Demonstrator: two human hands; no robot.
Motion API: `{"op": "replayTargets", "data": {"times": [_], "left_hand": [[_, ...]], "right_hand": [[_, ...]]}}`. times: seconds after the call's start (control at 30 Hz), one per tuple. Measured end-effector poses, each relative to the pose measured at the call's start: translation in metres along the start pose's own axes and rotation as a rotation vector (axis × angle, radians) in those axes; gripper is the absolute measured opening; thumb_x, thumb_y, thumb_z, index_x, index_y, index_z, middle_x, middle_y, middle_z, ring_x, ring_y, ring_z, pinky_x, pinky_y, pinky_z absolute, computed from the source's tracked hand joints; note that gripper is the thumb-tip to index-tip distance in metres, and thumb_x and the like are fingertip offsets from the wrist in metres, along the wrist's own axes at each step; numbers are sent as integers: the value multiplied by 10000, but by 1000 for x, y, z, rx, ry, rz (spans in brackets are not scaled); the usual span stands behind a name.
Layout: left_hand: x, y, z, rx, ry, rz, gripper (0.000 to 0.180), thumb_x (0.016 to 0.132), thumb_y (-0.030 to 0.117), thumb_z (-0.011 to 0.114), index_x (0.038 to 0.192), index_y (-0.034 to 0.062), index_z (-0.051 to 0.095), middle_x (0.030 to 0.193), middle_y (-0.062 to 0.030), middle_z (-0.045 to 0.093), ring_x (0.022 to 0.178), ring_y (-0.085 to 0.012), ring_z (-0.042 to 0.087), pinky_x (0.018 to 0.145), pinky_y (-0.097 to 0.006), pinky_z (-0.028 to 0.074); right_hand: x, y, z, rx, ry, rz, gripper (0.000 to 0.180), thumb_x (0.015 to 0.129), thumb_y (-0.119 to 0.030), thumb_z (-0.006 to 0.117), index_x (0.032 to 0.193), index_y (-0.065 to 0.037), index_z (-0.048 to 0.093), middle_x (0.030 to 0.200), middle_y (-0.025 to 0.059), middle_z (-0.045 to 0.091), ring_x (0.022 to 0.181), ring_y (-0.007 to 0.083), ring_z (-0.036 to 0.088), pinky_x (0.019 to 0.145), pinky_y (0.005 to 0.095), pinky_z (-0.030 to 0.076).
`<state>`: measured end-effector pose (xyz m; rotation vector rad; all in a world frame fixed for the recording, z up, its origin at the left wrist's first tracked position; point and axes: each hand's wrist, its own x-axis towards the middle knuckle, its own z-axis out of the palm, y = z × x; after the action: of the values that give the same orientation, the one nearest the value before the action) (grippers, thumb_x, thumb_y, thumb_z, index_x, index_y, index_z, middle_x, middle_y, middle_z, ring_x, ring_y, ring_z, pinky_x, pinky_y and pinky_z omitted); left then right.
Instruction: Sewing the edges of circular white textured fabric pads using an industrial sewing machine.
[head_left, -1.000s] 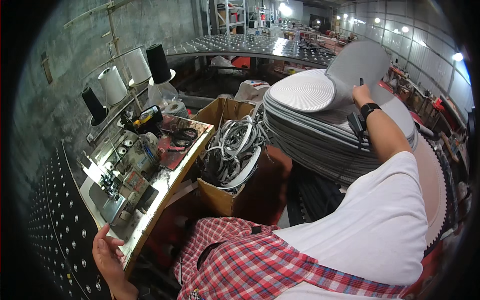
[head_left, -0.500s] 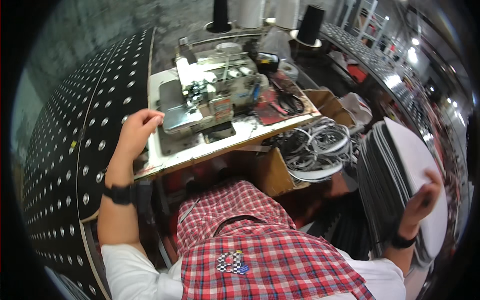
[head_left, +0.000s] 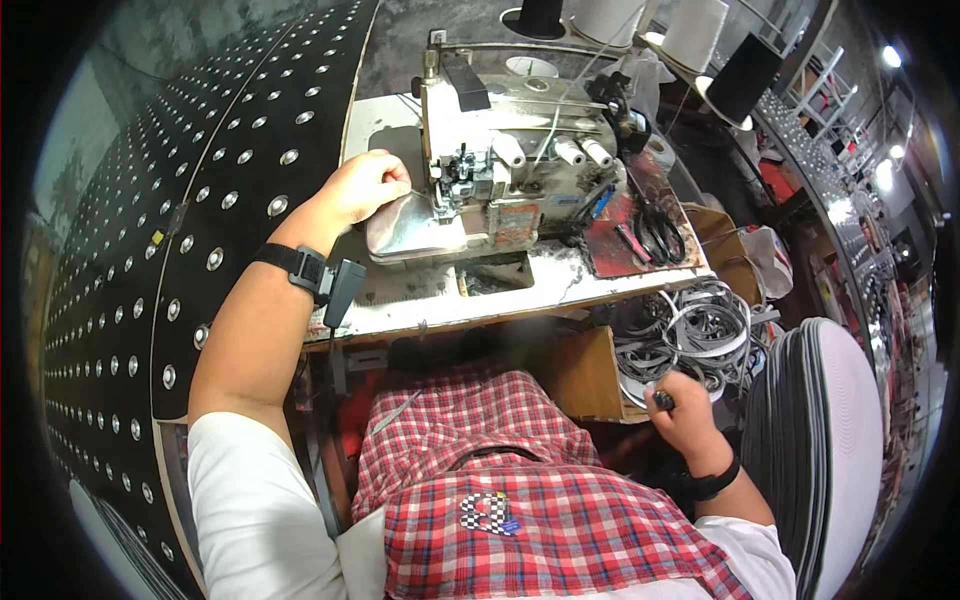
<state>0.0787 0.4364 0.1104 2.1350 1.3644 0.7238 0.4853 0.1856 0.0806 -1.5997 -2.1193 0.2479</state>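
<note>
My left hand is over the left side of the sewing machine's metal plate, thumb and forefinger pinched. A thin line, which looks like thread, runs from the fingertips toward the presser foot. My right hand is closed in a fist in front of the box of strips, to the left of the pad stack. A small dark object with a rounded end pokes out of the fist; the rest of it is hidden by the fingers.
Scissors lie on a red mat at the table's right. Below stands a cardboard box beside tangled grey strips. A tall stack of grey and white pads rises at right. Thread cones stand behind; a black studded panel borders the left.
My left hand has moved rightward over the plate, closer to the presser foot. My right hand has come left, away from the pad stack. The view has shifted, showing the machine nearer.
</note>
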Motion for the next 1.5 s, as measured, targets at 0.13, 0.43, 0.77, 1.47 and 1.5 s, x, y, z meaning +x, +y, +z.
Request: {"op": "replayTargets", "data": {"times": [0.13, 0.43, 0.77, 1.47, 1.5], "left_hand": [[4, -7, 0, 144, 77, 80, 95, 739, 118, 595, 761, 26, 580, 761, -61, 514, 671, -161, 532, 634, -270, 437], [4, -6, 0, 234, 116, 60, 96, 748, 123, 586, 781, 34, 570, 791, -84, 536, 719, -207, 566, 656, -308, 457], [6, -11, 3, 246, 204, 77, 98, 745, 104, 567, 786, 15, 561, 749, -93, 534, 650, -203, 527, 608, -303, 430], [12, -18, 3, 221, 299, -34, 75, 740, 86, 547, 754, 12, 545, 769, -148, 576, 740, -293, 565, 684, -353, 452], [12, -19, 3, 209, 318, -47, 74, 743, 83, 548, 754, 10, 545, 765, -147, 576, 735, -291, 566, 677, -352, 452]], "right_hand": [[8, 2, 25, 70, -117, 28, 217, 695, -127, 647, 629, -30, 464, 596, 130, 470, 551, 325, 486, 490, 371, 388], [32, -3, 63, 158, -200, -19, 234, 712, -169, 654, 639, -40, 473, 606, 126, 487, 553, 314, 494, 486, 370, 384], [37, -5, 74, 186, -225, -59, 251, 718, -181, 651, 637, -44, 457, 594, 123, 476, 539, 309, 488, 480, 374, 378], [44, -7, 81, 154, -340, 14, 182, 651, -175, 637, 683, -54, 504, 674, 124, 537, 649, 319, 549, 556, 381, 440], [45, -7, 81, 167, -330, -2, 182, 651, -175, 637, 683, -54, 504, 674, 124, 537, 649, 319, 549, 556, 381, 440]]}}
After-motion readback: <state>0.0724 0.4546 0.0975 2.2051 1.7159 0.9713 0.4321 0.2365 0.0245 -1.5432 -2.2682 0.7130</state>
